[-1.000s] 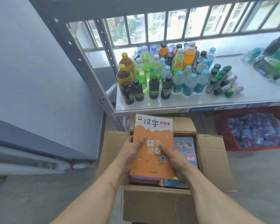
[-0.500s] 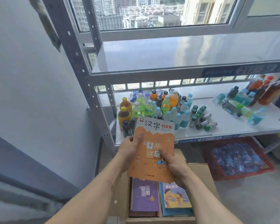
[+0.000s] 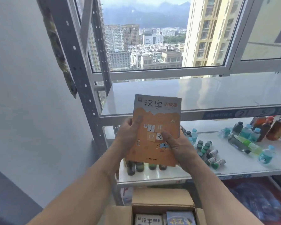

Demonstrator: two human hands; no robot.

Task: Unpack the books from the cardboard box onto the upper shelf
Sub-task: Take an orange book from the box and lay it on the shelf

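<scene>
An orange book [image 3: 159, 120] with a grey top band and Chinese characters is held upright in front of the upper shelf [image 3: 201, 95], its top edge overlapping the shelf's front lip. My left hand [image 3: 128, 135] grips its left edge, thumb on the cover. My right hand [image 3: 177, 145] grips its lower right corner, thumb on the cover. The cardboard box [image 3: 162, 200] stands open at the bottom, with more books [image 3: 180, 220] lying inside.
The grey metal rack's post [image 3: 81, 69] rises at the left beside a white wall. Several drink bottles [image 3: 243, 140] stand and lie on the lower shelf. A red crate of bottles [image 3: 258, 202] sits on the floor at the right. A window lies behind the rack.
Both hands have lifted the orange book from just above the box to the height of the upper shelf. The view has tilted upward, so the box now shows only at the bottom.
</scene>
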